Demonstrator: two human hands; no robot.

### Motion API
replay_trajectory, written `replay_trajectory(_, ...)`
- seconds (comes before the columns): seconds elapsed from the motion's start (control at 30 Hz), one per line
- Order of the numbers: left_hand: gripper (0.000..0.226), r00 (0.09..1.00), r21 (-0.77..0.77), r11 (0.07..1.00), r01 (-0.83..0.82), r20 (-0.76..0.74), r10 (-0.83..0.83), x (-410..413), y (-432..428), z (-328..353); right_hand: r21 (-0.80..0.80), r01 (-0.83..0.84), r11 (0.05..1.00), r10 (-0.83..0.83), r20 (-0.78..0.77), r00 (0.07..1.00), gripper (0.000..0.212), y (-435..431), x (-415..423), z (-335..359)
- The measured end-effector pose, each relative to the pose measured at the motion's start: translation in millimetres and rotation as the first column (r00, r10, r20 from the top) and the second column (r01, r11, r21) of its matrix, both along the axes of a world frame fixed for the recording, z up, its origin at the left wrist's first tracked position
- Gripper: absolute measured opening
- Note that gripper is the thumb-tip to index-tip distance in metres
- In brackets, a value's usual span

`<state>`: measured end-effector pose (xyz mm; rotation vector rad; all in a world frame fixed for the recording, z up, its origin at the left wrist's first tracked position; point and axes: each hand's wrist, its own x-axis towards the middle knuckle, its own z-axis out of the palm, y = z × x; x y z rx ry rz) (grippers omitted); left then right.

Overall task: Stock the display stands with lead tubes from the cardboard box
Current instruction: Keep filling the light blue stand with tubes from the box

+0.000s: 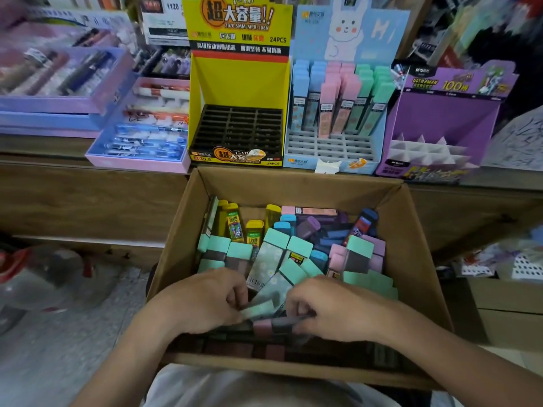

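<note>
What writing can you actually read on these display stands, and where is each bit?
"超大容量!!", "1=10", "24PCS": yellow stand, header.
"2B 0.5": its front lip.
"HI": blue rabbit stand.
"ULTRAMAN", "100": purple stand.
"1120": white card behind.
Labels on the lead tubes in the cardboard box: too small to read.

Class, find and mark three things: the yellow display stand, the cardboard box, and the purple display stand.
yellow display stand (238,83): head view, bare back panel.
cardboard box (293,186): head view, inside of far wall.
purple display stand (440,116): head view, plain back panel.
</note>
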<state>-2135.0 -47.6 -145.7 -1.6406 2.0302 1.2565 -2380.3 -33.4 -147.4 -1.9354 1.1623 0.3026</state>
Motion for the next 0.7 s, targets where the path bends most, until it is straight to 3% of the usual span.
replay_trajectory(0.13, 0.014, 0.995, 0.012, 0.997, 0.082, 0.057, -0.082, -0.4, 6.6, -2.4, 0.092, 0.002, 0.996, 0.002, -0.037, 0.999, 0.016, 7.3, -1.0, -1.3)
replay_trajectory(0.53, 0.026, 0.973, 0.117, 0.971, 0.21, 0.068, -0.219, -13.8, 10.2, 13.4, 0.131, 0.028, 0.991, -0.006, -0.164, 0.986, 0.02, 12.2, -6.0, 10.0)
replay_trajectory(0.7, 0.029, 0.971, 0.123, 0.97, 0.21, 0.093, -0.222, -14.8, 11.6, 15.9, 0.202, -0.04, 0.979, 0.079, -0.19, 0.979, 0.022, 9.9, -9.1, 12.2)
